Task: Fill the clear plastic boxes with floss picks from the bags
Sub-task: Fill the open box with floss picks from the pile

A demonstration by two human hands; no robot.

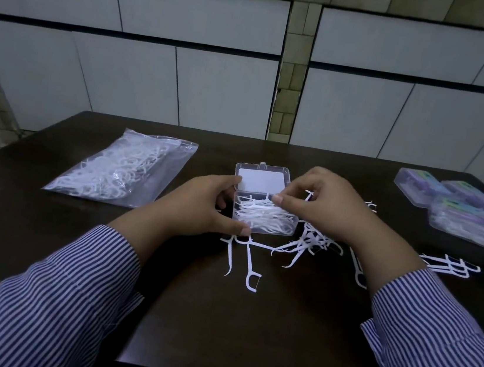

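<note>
Steadying the box (pixel 264 217) mid-table, our left hand (pixel 201 205) grips it. Our right hand (pixel 321 206) pinches picks (pixel 266 201). We should lay them flat.

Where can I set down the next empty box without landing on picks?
Bare dark table lies near the front edge between the two sleeves, and between the bag and the left hand. Crowded: loose picks around the open box, under the right hand, and the filled boxes far right.

Dark brown wooden table (pixel 41 249) under my striped sleeves (pixel 50 296), pale grey panelled wall (pixel 186 83) behind — dark seams.
</note>
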